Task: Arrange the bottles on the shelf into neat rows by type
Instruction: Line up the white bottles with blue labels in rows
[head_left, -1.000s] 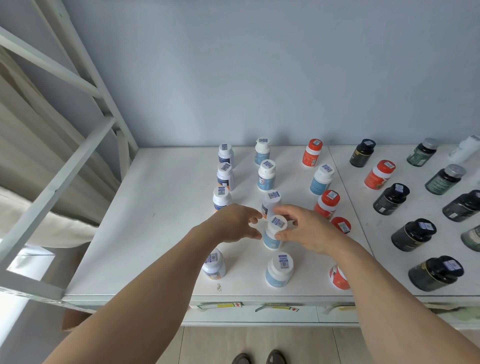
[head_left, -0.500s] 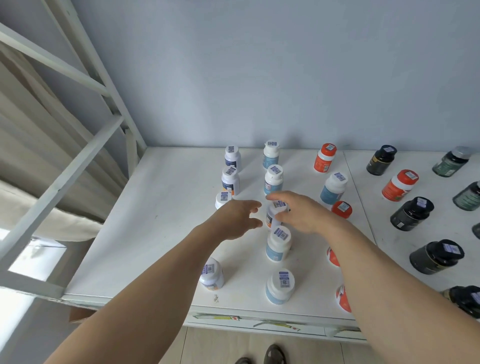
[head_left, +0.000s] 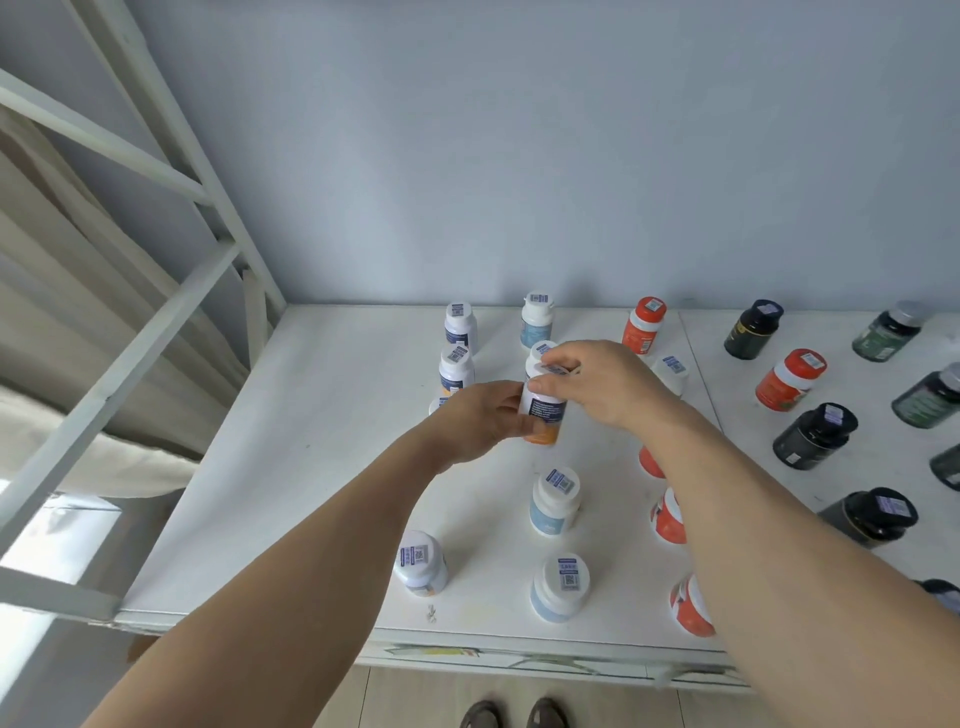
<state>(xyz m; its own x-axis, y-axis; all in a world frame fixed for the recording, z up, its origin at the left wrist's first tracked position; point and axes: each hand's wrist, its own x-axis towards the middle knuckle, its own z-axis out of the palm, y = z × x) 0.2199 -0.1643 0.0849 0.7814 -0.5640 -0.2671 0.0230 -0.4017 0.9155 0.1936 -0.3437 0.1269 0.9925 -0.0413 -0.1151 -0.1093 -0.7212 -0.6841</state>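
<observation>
A white bottle with an orange base and dark label (head_left: 543, 415) is lifted above the white shelf (head_left: 311, 441). My right hand (head_left: 597, 384) pinches its cap and my left hand (head_left: 478, 421) grips its body. White bottles with orange bases (head_left: 460, 327) (head_left: 456, 369) (head_left: 422, 564) stand in the left column. White bottles with blue labels (head_left: 536, 325) (head_left: 555, 501) (head_left: 560, 587) stand in the middle column. Orange bottles (head_left: 644, 325) (head_left: 789, 379) (head_left: 667, 517) and dark bottles (head_left: 753, 328) (head_left: 813, 435) stand to the right.
A white ladder-like frame (head_left: 156, 322) rises at the shelf's left edge, with a curtain behind it. A blue-grey wall (head_left: 519, 156) backs the shelf. The shelf's left part holds no bottles. Shoes (head_left: 511, 714) show on the floor below the front edge.
My right hand moved back from the front blue-label bottle, took the orange-base bottle by its cap and lifted it. My left hand closed round its body.
</observation>
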